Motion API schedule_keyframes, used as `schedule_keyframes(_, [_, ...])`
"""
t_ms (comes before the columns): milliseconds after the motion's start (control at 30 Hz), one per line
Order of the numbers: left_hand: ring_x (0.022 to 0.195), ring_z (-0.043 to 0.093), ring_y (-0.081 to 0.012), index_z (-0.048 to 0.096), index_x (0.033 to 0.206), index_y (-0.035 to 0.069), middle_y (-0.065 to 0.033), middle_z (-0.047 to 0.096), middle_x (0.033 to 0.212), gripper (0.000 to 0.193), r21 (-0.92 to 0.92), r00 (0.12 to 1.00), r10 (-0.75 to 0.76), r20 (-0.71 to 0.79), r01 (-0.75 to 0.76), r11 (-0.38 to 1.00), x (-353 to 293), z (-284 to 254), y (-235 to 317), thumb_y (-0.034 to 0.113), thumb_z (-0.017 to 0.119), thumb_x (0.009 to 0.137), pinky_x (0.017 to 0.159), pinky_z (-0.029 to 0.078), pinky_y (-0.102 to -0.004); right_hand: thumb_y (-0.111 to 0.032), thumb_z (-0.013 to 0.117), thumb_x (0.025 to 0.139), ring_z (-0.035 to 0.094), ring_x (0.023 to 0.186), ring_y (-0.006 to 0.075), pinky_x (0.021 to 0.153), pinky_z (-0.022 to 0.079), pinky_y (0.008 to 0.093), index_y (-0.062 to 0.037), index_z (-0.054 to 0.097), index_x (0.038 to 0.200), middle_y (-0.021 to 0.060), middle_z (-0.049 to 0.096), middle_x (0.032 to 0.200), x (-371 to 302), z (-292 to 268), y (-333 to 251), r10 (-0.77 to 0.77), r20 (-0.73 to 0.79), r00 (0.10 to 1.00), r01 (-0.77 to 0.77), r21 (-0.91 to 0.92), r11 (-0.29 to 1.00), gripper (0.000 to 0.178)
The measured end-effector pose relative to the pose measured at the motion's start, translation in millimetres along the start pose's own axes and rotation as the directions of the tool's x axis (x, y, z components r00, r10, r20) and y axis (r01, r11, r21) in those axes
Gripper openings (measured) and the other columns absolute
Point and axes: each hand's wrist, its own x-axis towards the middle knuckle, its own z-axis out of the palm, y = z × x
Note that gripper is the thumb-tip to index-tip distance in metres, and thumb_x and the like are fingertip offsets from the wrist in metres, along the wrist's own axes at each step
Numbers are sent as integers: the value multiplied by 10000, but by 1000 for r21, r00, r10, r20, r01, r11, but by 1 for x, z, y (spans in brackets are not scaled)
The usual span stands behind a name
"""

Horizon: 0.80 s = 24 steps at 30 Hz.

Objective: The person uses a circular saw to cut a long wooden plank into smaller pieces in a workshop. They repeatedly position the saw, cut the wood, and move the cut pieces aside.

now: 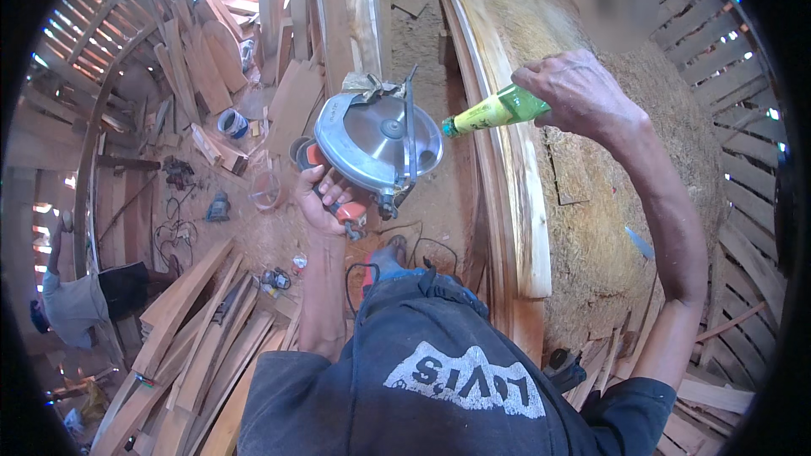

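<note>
Circular saw (361, 150), round silver blade (412, 137), grey metal guard (340, 131), orange-red body (351, 210) gripped in left hand (321, 207), green bottle (500, 110), yellowish label, teal tip toward blade, right hand (585, 91) closed round it

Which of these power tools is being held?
The circular saw with the silver blade, in the left hand; others, like the blue-grey tool, lie unheld.

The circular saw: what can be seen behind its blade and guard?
Behind the round blade and silver guard, parts of the orange body and the left hand gripping it show toward the lower left. The rest of the body is hidden by them.
</note>
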Motion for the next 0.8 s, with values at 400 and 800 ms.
schedule_keyframes(400, [433,478,-24,651,995,85,103,496,565,145,-14,998,-8,56,9,1000,7,5,4,166,564,912,464,440,-235,-201,887,720,724,829,244,750,571,401,-129,713,978,55,746,872,18,-19,-4,-92,-69,993,91,-9,996,320])
schedule_keyframes(800, [437,470,-41,645,1144,66,82,495,603,276,-107,991,-49,124,62,992,5,-1,-4,164,555,902,478,427,-241,-159,829,791,735,794,254,724,582,403,-116,727,959,68,732,804,-4,-12,-9,-67,-123,990,58,-72,996,201])
